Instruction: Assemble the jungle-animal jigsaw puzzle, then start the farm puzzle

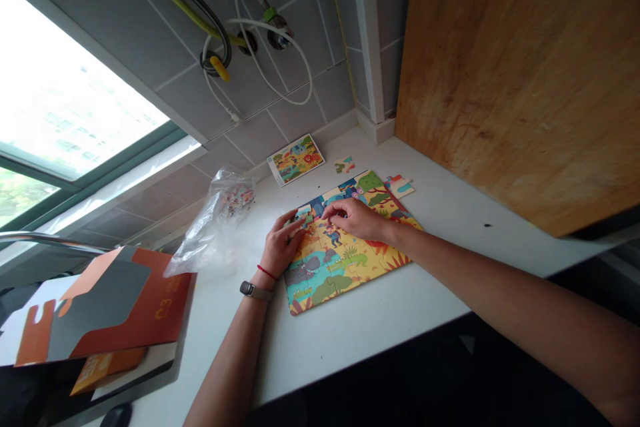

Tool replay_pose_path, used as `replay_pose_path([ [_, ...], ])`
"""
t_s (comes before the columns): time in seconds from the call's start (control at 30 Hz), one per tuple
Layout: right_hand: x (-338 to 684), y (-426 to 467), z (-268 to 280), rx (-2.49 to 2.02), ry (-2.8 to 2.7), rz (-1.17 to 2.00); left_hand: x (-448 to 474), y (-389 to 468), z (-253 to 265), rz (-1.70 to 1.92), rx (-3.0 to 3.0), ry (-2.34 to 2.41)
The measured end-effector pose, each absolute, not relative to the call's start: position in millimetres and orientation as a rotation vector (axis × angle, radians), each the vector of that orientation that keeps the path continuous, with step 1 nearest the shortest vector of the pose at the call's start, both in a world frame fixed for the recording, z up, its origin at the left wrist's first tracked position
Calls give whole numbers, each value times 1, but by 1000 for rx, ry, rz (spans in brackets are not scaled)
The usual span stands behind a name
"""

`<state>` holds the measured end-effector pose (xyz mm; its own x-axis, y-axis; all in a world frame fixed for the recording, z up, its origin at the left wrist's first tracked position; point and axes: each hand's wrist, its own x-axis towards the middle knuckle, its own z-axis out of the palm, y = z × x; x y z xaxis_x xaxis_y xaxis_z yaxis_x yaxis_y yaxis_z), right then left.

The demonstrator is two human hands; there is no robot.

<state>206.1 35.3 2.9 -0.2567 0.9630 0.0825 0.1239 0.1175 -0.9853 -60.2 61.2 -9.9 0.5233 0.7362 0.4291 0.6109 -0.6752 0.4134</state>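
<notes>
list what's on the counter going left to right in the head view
orange box → clear plastic bag → left hand → puzzle → two loose pieces off its far right corner. The reference picture card and the right hand overlap the puzzle's span, so they are left out.

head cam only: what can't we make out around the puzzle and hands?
- Colourful cardboard jigsaw puzzle: its top-left part is covered by the left hand and right hand.
- Small teal puzzle piece at the left fingertips: too small to tell the grip.
- Crumpled clear plastic bag: contents blurred.
- Orange and grey box: cut off by the left edge.
</notes>
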Motion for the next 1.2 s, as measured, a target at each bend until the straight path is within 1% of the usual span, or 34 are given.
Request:
replay_pose_path([
  [0.1, 207, 32, 2, -1170, -1738, 1027, -60, 63, -11, 977, 2507, 1191],
  [0.3, 191, 22, 9, -1349, -2212, 531, -60, 66, -14, 1030, 2396, 1232],
  [0.47, 172, 20, 15, -1484, -2393, 296, -63, 69, -22, 975, 2387, 1325],
  [0.63, 167, 19, 19, -1562, -2418, 300, -64, 72, -24, 859, 2350, 1330],
  [0.77, 165, 19, 21, -1604, -2389, 332, -62, 71, -23, 901, 2316, 1370],
  [0.87, 162, 19, 21, -1602, -2371, 354, -61, 71, -23, 906, 2392, 1363],
  [1.2, 159, 19, 23, -1648, -2322, 394, -65, 74, -26, 756, 2536, 1361],
])
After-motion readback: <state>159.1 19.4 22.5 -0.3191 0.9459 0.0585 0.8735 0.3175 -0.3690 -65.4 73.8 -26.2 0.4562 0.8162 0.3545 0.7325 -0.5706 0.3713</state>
